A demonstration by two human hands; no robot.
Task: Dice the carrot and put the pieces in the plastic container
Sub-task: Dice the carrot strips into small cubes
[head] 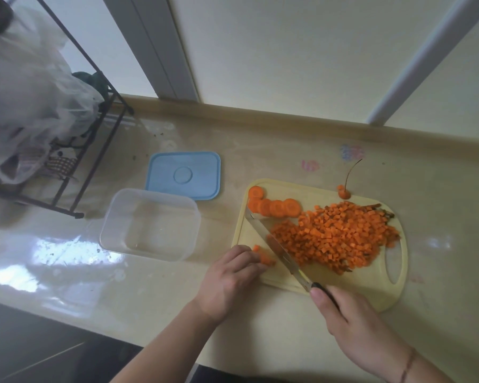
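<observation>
A pale yellow cutting board (371, 288) lies on the counter. A big heap of diced carrot (335, 236) covers its middle. Several round carrot slices (274, 207) overlap along its far left edge. My right hand (351, 322) grips the black handle of a knife (277, 244), whose blade lies across the board's left part, tip toward the slices. My left hand (230, 280) rests at the board's near left corner, its curled fingers on a few small carrot pieces (266, 259). The clear plastic container (150, 226) stands left of the board.
The container's blue lid (183, 175) lies behind it. A carrot tail with a thin root (344, 193) sits at the board's far edge. A black wire rack (75, 150) with plastic bags stands at the left. The wall runs along the counter's back.
</observation>
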